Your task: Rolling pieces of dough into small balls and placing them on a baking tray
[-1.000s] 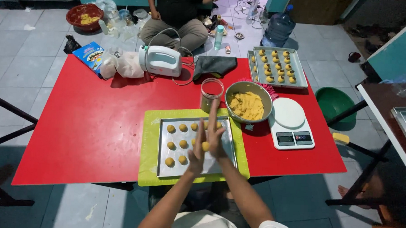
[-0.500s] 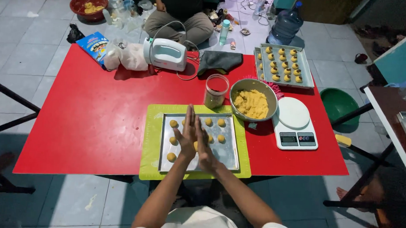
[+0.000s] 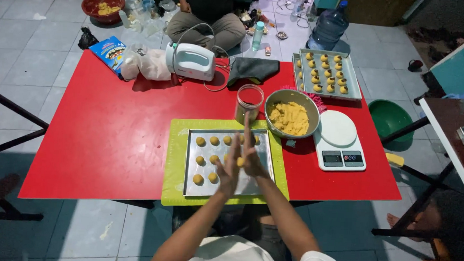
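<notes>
My left hand (image 3: pixel 227 169) and my right hand (image 3: pixel 250 149) are pressed flat against each other above a metal baking tray (image 3: pixel 256 186), with a small yellow dough ball (image 3: pixel 239 161) squeezed between the palms. The tray lies on a lime-green mat (image 3: pixel 173 169) and carries several round dough balls (image 3: pixel 204 161) on its left and far side. Just beyond the tray stand a metal bowl of yellow dough (image 3: pixel 292 117) and a glass jar (image 3: pixel 249 101).
A white kitchen scale (image 3: pixel 337 139) sits right of the bowl. At the far side of the red table (image 3: pixel 98 141) are a second tray of dough balls (image 3: pixel 325 72), a dark cloth (image 3: pixel 252 69), a white hand mixer (image 3: pixel 191 61) and bags. A person sits on the floor beyond.
My palms have kept rubbing against each other over the tray, the right hand sliding forward over the left. The view has shifted slightly.
</notes>
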